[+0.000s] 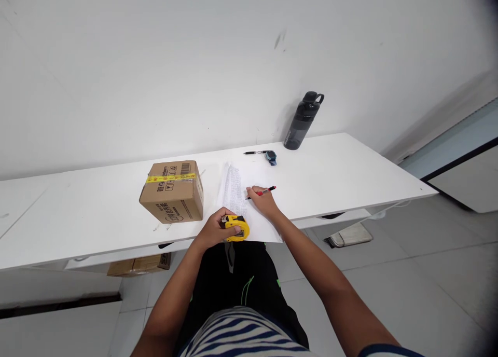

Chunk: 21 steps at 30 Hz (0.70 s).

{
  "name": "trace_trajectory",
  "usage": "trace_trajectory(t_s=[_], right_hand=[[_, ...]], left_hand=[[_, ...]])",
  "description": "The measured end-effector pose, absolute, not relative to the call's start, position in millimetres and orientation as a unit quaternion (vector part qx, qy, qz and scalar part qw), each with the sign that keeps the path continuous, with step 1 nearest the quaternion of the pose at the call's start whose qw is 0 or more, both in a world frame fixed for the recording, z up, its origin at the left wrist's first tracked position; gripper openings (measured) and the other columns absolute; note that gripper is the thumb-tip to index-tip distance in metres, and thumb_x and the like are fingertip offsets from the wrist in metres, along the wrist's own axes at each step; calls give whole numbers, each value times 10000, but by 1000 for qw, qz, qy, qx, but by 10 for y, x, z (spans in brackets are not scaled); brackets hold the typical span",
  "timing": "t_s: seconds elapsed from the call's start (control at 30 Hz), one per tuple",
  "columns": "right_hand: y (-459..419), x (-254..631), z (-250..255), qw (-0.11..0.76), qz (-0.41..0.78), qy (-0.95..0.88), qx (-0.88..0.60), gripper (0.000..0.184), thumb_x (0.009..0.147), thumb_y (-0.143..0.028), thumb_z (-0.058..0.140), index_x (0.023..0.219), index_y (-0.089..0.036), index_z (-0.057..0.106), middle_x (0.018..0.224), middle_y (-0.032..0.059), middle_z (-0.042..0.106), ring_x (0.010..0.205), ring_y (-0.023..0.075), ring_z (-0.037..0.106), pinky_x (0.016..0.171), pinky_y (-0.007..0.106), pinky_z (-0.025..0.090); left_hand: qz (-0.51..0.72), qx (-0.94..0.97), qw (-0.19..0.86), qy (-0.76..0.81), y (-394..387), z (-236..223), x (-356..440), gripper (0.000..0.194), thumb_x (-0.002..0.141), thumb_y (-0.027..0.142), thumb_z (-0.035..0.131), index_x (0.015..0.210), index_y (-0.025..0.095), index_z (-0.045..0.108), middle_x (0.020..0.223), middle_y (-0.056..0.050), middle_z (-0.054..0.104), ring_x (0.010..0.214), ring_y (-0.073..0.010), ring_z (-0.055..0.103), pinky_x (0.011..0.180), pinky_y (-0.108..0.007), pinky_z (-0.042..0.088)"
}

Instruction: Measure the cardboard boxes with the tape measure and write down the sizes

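Note:
My left hand [216, 229] is closed around a yellow tape measure [238, 227] at the table's front edge, over the lower part of the paper. In my right hand [263, 201] is a red pen [268, 190], its tip pointing down and left at the sheet. The white paper [264, 226] lies beneath both hands, and its left part is covered with dense handwriting [233, 188]. Left of the paper sits a closed brown cardboard box [171, 192] with yellow tape across its top. I cannot make out whether the pen tip touches the paper.
A dark water bottle [302, 122] stands at the back of the white table [350, 175], by the wall. Left of it lie a wristwatch [271, 157] and a black pen [254, 152]. Below the table are another carton [142, 264] and a flat pale object [352, 235].

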State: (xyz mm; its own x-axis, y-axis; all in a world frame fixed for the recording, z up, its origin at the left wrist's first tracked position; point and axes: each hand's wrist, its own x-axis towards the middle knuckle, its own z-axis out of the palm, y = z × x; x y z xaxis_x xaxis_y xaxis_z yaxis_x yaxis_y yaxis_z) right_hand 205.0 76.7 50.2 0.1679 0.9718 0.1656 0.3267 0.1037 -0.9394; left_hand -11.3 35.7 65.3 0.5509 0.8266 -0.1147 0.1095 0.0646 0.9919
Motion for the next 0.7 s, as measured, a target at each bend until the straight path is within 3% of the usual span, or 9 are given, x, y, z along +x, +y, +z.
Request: trace_trajectory(t_s=[0.37, 0.7], right_hand=[[751, 2046, 538, 490, 340, -548, -587, 383, 799, -417, 525, 492, -228, 395, 535, -23, 484, 587, 157, 468, 618, 308, 368], [754, 2050, 526, 498, 328, -533, -600, 358, 808, -407, 520, 508, -219, 470, 563, -13, 526, 619, 162, 490, 641, 303, 381]], left_hand=[[293, 613, 632, 372, 340, 702, -115, 439, 661, 399, 819, 953, 187, 569, 848, 6, 653, 739, -138, 626, 685, -258, 492], [294, 611, 635, 370, 323, 720, -119, 450, 665, 413, 816, 961, 186, 565, 847, 9, 646, 741, -140, 634, 683, -258, 502]])
